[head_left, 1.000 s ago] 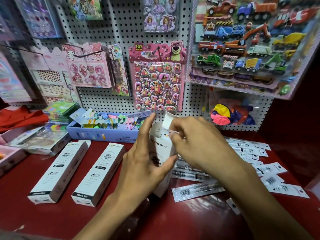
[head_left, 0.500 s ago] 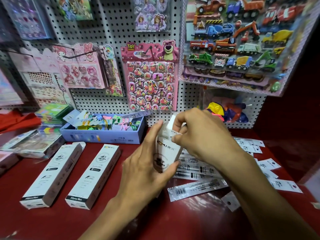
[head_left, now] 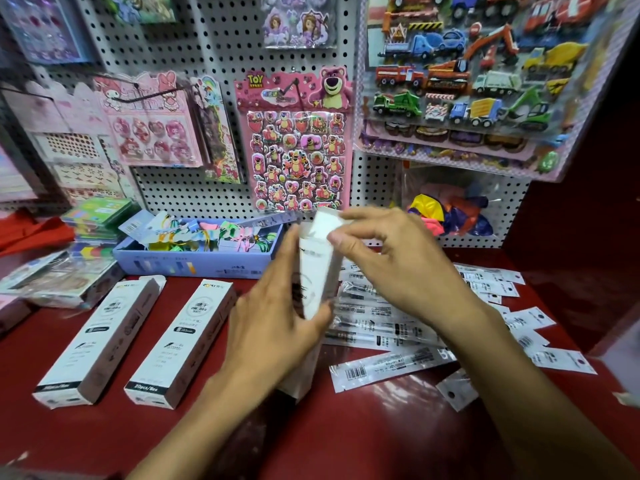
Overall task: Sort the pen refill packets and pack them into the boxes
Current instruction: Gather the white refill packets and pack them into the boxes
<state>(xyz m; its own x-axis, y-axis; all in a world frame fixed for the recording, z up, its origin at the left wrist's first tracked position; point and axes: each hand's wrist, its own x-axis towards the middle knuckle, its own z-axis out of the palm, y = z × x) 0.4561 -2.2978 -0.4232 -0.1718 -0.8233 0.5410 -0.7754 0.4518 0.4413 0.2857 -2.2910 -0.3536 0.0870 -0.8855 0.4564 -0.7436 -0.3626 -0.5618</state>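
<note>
the left hand (head_left: 273, 327) wraps the middle of the upright box (head_left: 317, 271), whose long axis runs up from the red surface (head_left: 346, 438), base down near the middle. the right hand (head_left: 398, 261) pinches the top flap (head_left: 327, 221) at the open mouth. the loose refill packets (head_left: 381, 313) lie flat just right of the box, toward the surface's right edge, long axes crosswise, nearer the right hand. two packed boxes (head_left: 173, 344) lie toward the left edge.

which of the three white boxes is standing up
The box held between the left hand and right hand, its top flap open. The other two boxes lie flat on the table to its left.
</note>
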